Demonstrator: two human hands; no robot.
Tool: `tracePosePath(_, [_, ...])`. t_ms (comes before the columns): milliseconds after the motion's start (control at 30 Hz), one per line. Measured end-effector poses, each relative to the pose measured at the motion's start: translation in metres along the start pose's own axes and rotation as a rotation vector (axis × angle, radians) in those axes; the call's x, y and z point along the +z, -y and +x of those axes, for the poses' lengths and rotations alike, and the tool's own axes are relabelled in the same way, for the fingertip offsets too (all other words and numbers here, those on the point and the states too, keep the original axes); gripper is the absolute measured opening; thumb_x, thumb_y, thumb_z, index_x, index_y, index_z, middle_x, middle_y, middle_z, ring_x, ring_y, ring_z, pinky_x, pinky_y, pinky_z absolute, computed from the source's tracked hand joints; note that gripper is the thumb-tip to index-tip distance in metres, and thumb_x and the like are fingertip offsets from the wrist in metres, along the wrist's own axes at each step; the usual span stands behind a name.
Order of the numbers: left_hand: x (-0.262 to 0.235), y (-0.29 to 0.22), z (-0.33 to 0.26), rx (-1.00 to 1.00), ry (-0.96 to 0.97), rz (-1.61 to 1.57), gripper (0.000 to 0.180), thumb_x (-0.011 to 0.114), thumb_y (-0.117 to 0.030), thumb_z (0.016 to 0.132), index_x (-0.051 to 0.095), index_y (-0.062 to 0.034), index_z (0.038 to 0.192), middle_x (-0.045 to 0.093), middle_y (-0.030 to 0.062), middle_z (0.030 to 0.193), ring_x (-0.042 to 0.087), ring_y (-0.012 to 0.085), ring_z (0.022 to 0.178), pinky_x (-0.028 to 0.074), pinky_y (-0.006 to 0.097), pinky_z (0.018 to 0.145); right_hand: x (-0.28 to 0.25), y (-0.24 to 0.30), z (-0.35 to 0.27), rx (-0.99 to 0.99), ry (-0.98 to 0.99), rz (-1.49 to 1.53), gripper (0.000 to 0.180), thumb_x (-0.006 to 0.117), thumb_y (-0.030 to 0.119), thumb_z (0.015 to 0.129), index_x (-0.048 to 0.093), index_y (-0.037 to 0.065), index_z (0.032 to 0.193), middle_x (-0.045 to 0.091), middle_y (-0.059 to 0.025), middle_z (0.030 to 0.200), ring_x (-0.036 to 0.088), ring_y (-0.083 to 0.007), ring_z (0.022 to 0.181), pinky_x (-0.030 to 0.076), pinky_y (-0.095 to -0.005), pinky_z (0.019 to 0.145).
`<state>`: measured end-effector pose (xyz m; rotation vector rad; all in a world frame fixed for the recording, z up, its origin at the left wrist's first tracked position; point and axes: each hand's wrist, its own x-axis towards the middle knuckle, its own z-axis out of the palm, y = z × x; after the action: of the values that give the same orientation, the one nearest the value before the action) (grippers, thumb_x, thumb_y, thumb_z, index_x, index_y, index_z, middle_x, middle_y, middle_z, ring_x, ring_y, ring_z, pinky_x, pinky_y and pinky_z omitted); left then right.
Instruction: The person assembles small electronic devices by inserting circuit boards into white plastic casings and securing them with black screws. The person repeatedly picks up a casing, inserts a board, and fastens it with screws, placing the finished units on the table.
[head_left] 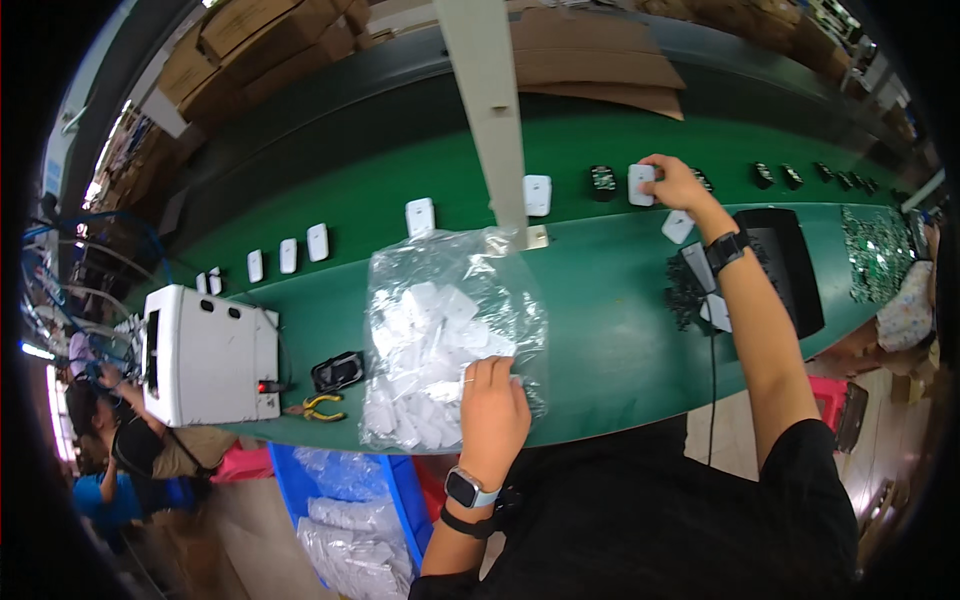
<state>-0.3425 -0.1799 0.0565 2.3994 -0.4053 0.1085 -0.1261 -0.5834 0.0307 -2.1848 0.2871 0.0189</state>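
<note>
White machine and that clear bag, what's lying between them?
In the head view, a black case and yellow-handled pliers lie between the white machine and the clear bag.

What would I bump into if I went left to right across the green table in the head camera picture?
White machine, yellow-handled pliers, clear bag of white pieces, the person's right hand, black tray, pile of green circuit boards.

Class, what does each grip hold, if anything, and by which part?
Right grip: a white plastic cover, by its right side. Left grip: at the clear plastic bag; its hold cannot be told.
</note>
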Motion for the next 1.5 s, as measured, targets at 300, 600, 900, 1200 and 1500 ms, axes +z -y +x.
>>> tracePosePath(300, [-0.002, 0.025, 0.000, 0.019, -0.026, 0.256, 0.034, 0.057, 0.008, 0.083, 0.059, 0.0080, 0.117, 0.059, 0.0257, 0.119, 0.054, 0.0437, 0.114, 0.045, 0.049, 0.101, 0.007, 0.023, -0.003, -0.151, -0.165, -0.449, 0.052, 0.080, 0.008, 0.079, 0.064, 0.002, 0.128, 0.070, -0.0234, 0.114, 0.068, -0.0396, 0.104, 0.054, -0.0442, 0.092])
tracePosePath(600, [0.013, 0.043, 0.045, -0.018, -0.020, 0.476, 0.037, 0.057, 0.002, 0.081, 0.062, 0.0032, 0.118, 0.060, 0.0198, 0.121, 0.055, 0.0379, 0.114, 0.044, 0.048, 0.098, -0.024, 0.054, -0.150, -0.451, 0.032, -0.426, 0.012, 0.062, 0.003, 0.082, 0.070, 0.001, 0.091, 0.069, -0.0173, 0.087, 0.066, -0.0376, 0.085, 0.054, -0.0455, 0.079])
tracePosePath(900, [0.002, 0.043, 0.046, 0.130, 0.004, 0.442, 0.034, 0.064, -0.001, 0.081, 0.064, 0.0010, 0.115, 0.064, 0.0154, 0.111, 0.058, 0.0336, 0.108, 0.044, 0.046, 0.094, -0.023, 0.008, -0.193, -0.421, 0.049, -0.575, 0.011, 0.066, 0.001, 0.077, 0.071, 0.000, 0.087, 0.066, -0.0125, 0.084, 0.064, -0.0330, 0.085, 0.054, -0.0424, 0.077])
tracePosePath(1200, [0.005, 0.055, 0.062, 0.188, -0.030, 0.435, 0.026, 0.064, -0.005, 0.087, 0.066, -0.0005, 0.113, 0.068, 0.0131, 0.112, 0.060, 0.0321, 0.105, 0.046, 0.043, 0.092, -0.001, 0.001, -0.207, -0.554, 0.081, -0.696, 0.007, 0.072, 0.010, 0.077, 0.068, 0.005, 0.081, 0.061, -0.0083, 0.084, 0.063, -0.0279, 0.087, 0.054, -0.0405, 0.077])
tracePosePath(1500, [0.018, -0.004, 0.018, -0.328, -0.102, -1.029, 0.022, 0.051, -0.007, 0.105, 0.056, 0.0035, 0.124, 0.067, 0.0125, 0.109, 0.067, 0.0237, 0.096, 0.053, 0.037, 0.086, 0.004, -0.001, -0.205, -0.600, 0.094, -0.869, 0.005, 0.064, 0.008, 0.079, 0.065, 0.003, 0.081, 0.062, -0.0095, 0.086, 0.063, -0.0278, 0.085, 0.054, -0.0390, 0.076])
